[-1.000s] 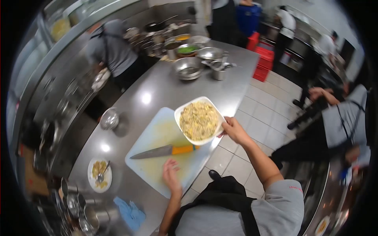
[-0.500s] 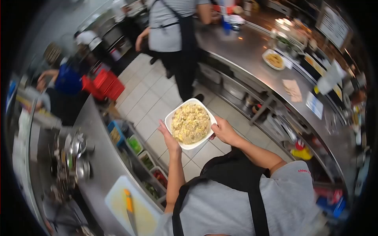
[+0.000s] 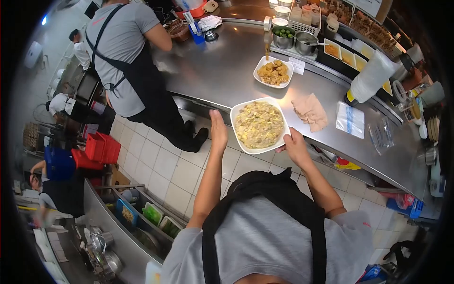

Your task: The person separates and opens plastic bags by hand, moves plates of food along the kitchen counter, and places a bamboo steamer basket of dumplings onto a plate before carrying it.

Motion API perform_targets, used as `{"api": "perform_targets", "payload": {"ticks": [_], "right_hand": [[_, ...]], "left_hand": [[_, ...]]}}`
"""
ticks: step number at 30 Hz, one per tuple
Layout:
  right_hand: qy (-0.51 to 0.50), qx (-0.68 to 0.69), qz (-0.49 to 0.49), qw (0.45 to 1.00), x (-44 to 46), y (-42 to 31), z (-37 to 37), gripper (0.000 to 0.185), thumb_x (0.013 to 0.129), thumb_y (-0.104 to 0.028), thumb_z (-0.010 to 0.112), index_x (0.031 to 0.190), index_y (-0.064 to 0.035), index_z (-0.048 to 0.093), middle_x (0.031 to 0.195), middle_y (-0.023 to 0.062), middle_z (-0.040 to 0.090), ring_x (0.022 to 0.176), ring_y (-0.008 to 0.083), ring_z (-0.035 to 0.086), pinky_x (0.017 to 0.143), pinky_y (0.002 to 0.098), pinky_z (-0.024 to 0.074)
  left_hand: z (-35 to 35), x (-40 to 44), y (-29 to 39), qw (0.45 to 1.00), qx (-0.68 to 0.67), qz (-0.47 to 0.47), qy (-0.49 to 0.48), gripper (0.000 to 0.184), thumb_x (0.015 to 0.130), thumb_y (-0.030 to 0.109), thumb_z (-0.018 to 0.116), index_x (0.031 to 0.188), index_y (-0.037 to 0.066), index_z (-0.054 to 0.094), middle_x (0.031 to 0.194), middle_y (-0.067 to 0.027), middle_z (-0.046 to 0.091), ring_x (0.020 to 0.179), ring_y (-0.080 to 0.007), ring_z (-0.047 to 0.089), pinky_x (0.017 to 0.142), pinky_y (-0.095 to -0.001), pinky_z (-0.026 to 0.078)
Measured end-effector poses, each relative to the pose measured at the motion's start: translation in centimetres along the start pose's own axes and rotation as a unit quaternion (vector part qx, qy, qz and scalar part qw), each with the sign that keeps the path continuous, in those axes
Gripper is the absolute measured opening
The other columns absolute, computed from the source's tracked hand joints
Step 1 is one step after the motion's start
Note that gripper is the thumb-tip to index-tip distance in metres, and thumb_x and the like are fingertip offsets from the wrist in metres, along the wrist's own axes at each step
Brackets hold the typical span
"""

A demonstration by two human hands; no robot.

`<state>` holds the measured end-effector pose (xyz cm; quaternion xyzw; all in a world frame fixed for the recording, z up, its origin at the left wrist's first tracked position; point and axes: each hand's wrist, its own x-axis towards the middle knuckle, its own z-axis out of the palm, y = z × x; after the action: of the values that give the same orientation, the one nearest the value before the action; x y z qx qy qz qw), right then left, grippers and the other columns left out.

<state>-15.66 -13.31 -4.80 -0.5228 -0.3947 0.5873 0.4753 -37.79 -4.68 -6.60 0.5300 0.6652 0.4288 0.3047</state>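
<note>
My right hand (image 3: pixel 295 146) is closed on the right-hand corner of a white squarish bowl (image 3: pixel 249 150), thumb over the rim and fingers below. Pale, saucy food (image 3: pixel 259 124) with yellow, egg-like strands fills it; the exact dish I cannot tell. To the left of the bowl, slightly apart from it, my left hand (image 3: pixel 218 131) is open with fingers stretched out. The bowl is held level near the edge of a steel counter (image 3: pixel 208 71). On that counter, just beyond, a second white bowl (image 3: pixel 261 81) holds golden-brown fried pieces (image 3: pixel 274 74).
A crumpled brown paper (image 3: pixel 310 112) and a plastic-wrapped packet (image 3: pixel 350 120) lie on the counter. Metal pots (image 3: pixel 283 41) stand farther back. At left, a co-worker (image 3: pixel 127 61) in a dark apron stands by the counter. Red crates (image 3: pixel 103 147) sit on the tiled floor (image 3: pixel 182 173).
My view has turned toward the counter, and the bowl is now close to its edge. My left hand, earlier against the bowl's side, has come away. My right hand keeps its grip.
</note>
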Motion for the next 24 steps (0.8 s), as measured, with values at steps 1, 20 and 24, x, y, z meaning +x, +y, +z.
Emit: {"api": "perform_targets", "payload": {"ticks": [1, 20, 24], "right_hand": [[0.003, 0.011, 0.003, 1.0, 0.7, 0.1, -0.6, 0.025, 0.086, -0.005, 0.032, 0.106, 0.0061, 0.043, 0.079, 0.0119, 0.057, 0.059, 0.0159, 0.057, 0.053, 0.0253, 0.0498], [0.316, 0.22, 0.027, 0.922, 20.2, 5.5, 1.0, 0.035, 0.091, -0.027, 0.036, 0.114, -0.0003, 0.029, 0.092, 0.0156, 0.05, 0.069, 0.021, 0.058, 0.062, 0.0295, 0.0518], [0.371, 0.173, 0.021, 0.912, 22.6, 5.1, 1.1, 0.029, 0.092, -0.022, 0.035, 0.111, 0.0004, 0.031, 0.082, 0.0166, 0.054, 0.07, 0.0211, 0.059, 0.06, 0.0282, 0.0524]], "left_hand": [[-0.1, 0.8, 0.5, 0.983, -0.111, -0.086, -0.116, 0.071, 0.088, 0.054, 0.016, 0.134, 0.0, 0.009, 0.132, -0.0239, 0.026, 0.119, -0.035, 0.033, 0.096, -0.0394, 0.029], [1.3, 20.0, -7.1, 0.876, -0.313, -0.233, -0.283, 0.033, 0.082, 0.001, 0.028, 0.114, -0.006, 0.035, 0.104, -0.0177, 0.052, 0.083, -0.0247, 0.059, 0.069, -0.0305, 0.053], [4.3, 29.5, -4.4, 0.889, -0.275, -0.196, -0.308, 0.032, 0.082, 0.002, 0.029, 0.112, -0.007, 0.037, 0.105, -0.0168, 0.051, 0.088, -0.0242, 0.057, 0.069, -0.0311, 0.053]]}}
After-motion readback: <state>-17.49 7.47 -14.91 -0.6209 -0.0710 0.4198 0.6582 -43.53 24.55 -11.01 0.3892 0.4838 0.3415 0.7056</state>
